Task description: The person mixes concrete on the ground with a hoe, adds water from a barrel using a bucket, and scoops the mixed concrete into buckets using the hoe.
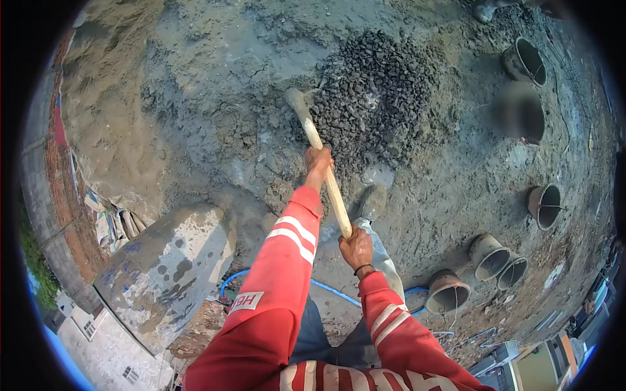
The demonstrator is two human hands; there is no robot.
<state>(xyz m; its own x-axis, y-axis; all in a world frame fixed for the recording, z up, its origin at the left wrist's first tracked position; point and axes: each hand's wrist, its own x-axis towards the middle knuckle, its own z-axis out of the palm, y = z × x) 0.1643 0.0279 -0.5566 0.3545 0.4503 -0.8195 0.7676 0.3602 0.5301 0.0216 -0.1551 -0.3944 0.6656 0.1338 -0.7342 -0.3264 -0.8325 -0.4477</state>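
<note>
Long-handled tool with pale wooden shaft [336,201] is gripped two-handed: left hand [317,163] closed around the shaft nearer the head, right hand [356,247] closed around the rear end. Grey, mud-caked tool head [298,104] is seen at the left edge of the dark crushed-stone heap [391,98], beside wet grey mud [195,85]; blade edge can't be made out. For good control, stroke is best guided by the left hand and powered from the right, with both grips firm and spaced apart. Shallow bites are advised, as loose stone may roll and wet mud may drag. Mud-covered boot [373,202] is near the shaft, so the head should be pulled clear of it.
</note>
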